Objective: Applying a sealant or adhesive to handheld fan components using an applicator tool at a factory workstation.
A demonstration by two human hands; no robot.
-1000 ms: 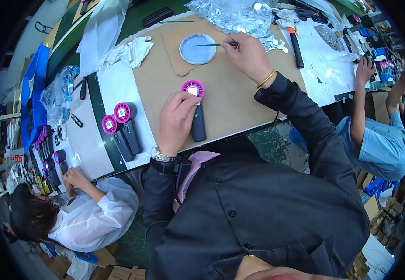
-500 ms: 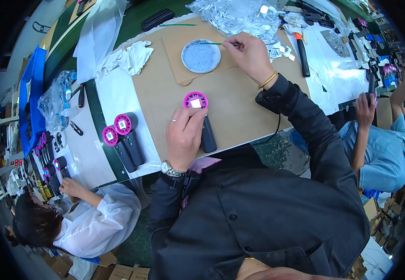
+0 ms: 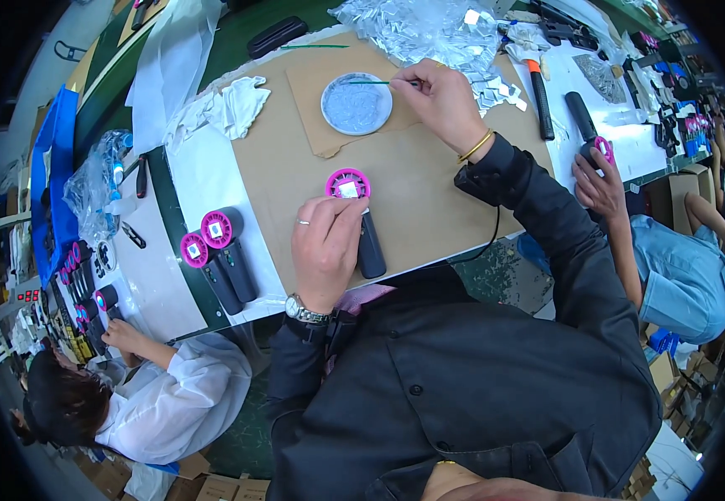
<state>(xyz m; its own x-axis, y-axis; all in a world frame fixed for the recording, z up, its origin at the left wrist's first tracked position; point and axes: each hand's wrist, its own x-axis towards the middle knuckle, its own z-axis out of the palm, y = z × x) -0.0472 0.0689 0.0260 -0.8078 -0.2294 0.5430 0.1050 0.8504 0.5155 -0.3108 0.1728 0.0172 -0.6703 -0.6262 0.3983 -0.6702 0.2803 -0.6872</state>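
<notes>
My right hand [image 3: 447, 102] pinches a thin green stick [image 3: 371, 83], whose tip reaches over a round white dish [image 3: 325, 112] of pale grey paste. The dish rests on a piece of brown cardboard [image 3: 305, 100]. A dark handheld fan [image 3: 371, 250] with a pink round head lies in front of me, a white square on the middle of its head. My left hand [image 3: 325, 246] is closed over the fan's neck, its fingertips together at the rim of the head. What those fingers pinch, if anything, is hidden. Two similar fans [image 3: 227, 259] lie to the left, also with white squares.
A clear bag [image 3: 429, 29] and loose white squares [image 3: 496, 92] lie beyond the dish. An orange-and-black tool [image 3: 539, 96] is at right, a white cloth [image 3: 233, 108] at left. One co-worker's hand [image 3: 600, 188] holds a fan at right; another person [image 3: 187, 392] works at lower left.
My right hand and the green stick have shifted slightly left over the dish. At right, the co-worker's hand has come down onto the table with a fan. My left hand stays by the fan head.
</notes>
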